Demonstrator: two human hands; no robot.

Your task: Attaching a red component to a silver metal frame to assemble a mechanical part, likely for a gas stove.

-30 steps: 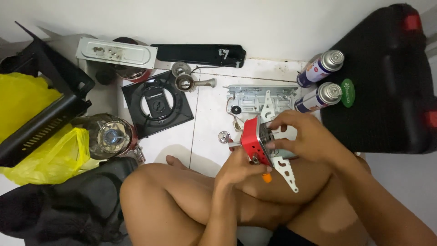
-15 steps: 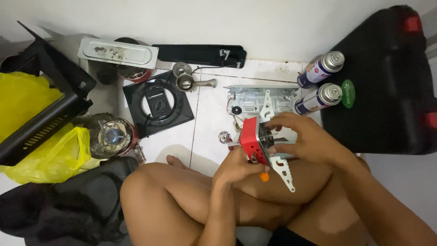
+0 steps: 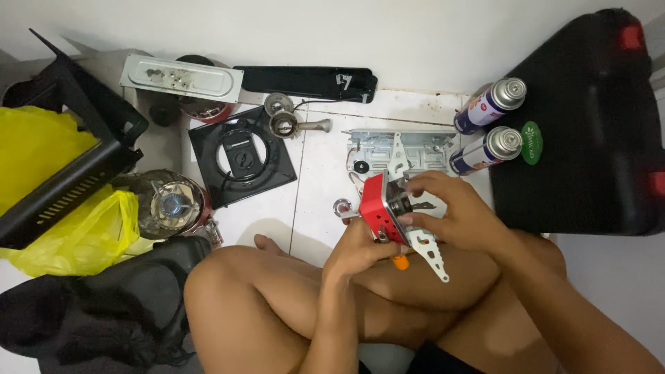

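Observation:
I sit cross-legged on a white tiled floor. My left hand grips a small red metal stove part from below. Fastened to it is a perforated silver bracket. My right hand covers the part's right side, fingers closed on a black knob there. An orange tip pokes out under my left hand. Both hands are over my knees.
A grey metal chassis lies just beyond the hands. Two gas canisters rest against a black case at right. A black square burner plate, a metal burner piece, a yellow bag and dark cloth lie left.
The hands and the red part have barely shifted; my right fingers have moved slightly on the knob.

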